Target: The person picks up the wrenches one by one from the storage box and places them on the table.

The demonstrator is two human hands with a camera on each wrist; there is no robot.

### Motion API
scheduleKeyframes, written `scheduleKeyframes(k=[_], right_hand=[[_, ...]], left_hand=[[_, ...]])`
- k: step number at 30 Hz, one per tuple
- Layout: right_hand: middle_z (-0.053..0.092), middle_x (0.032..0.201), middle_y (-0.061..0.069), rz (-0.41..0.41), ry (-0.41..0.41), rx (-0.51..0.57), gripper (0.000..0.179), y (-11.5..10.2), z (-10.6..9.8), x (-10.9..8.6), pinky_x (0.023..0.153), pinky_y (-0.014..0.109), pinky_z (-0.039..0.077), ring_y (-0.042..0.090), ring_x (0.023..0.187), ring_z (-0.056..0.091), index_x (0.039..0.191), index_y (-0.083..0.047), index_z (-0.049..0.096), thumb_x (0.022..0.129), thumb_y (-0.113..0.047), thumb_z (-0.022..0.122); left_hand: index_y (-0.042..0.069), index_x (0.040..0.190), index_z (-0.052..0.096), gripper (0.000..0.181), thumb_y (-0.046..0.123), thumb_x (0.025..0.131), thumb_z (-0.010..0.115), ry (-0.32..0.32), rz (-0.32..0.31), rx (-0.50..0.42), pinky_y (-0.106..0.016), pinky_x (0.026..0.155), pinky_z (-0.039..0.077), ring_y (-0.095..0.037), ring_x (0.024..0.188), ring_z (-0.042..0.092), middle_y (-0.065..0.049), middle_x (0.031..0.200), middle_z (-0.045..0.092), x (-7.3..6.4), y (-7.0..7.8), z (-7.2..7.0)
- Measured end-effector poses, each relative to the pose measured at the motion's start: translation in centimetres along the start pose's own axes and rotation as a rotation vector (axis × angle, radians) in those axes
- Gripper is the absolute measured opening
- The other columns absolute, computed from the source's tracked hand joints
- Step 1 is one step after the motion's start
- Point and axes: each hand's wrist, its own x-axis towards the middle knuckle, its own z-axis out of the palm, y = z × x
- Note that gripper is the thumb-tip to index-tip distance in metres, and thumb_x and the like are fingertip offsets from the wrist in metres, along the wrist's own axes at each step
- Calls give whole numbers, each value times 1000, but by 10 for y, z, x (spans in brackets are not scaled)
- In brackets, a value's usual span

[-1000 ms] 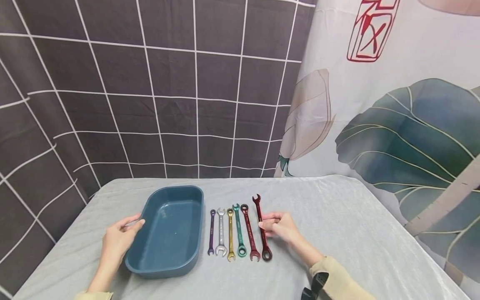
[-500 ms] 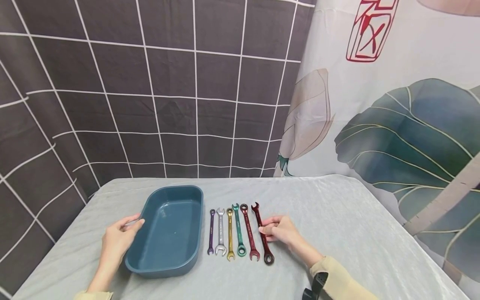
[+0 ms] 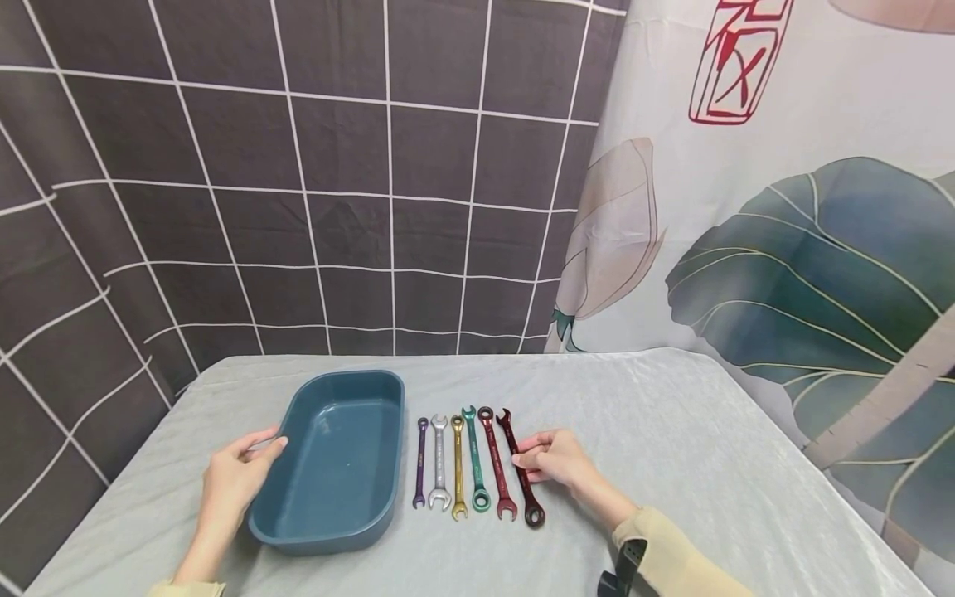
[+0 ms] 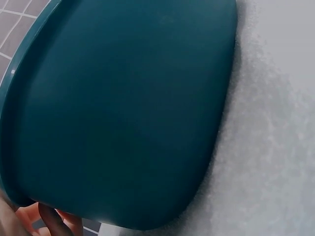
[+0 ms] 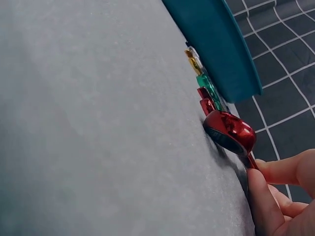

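My right hand [image 3: 559,458] pinches a dark red combination wrench [image 3: 530,497] between thumb and fingers near its middle. The wrench leans slightly, its open end away from me and its ring end towards me. In the right wrist view its shiny ring end [image 5: 230,132] shows close over the cloth. Just left of it lies a red wrench [image 3: 496,460], then a green wrench [image 3: 474,456], all roughly parallel. My left hand [image 3: 233,481] grips the left rim of a blue plastic basin [image 3: 336,464]; in the left wrist view, curled fingers [image 4: 49,221] show under the rim.
Further left in the row lie a gold wrench [image 3: 458,468], a silver wrench [image 3: 439,456] and a purple wrench [image 3: 420,464], next to the basin's right side. A pale grey cloth [image 3: 671,464] covers the table. A dark checked curtain [image 3: 336,232] hangs behind.
The dark red wrench has come towards me and slightly left, its ring end now lower than the row. My right hand has shifted a little with it; the left hand and basin stay put.
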Motion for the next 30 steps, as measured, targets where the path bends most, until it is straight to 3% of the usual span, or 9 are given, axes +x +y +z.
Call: scheduleKeyframes(k=[15,25,30], right_hand=[[73,76,12,12,11,-3,25,0,3,1,58,28,56,11,57,63,97,10,67,75,2,75],[69,66,8,-115,-13,-153,24,0,0,0,52,29,55,10,51,60,96,7,66,76,-1,76],[66,71,7,-206,-140,-220,33,-1,-8,1,55,29,55,11,57,62,111,13,57,85,-5,67]], left_hand=[[4,123,64,45,33,89,65,-6,-3,15,-25,62,41,-15,76,62,-20,99,72,1,1,0],[2,120,65,39,28,91,62,11,77,104,-35,67,43,-37,86,64,-22,96,71,-1,4,-4],[2,120,66,35,23,94,55,24,113,144,-46,74,45,-43,97,62,-23,102,70,-4,8,-7]])
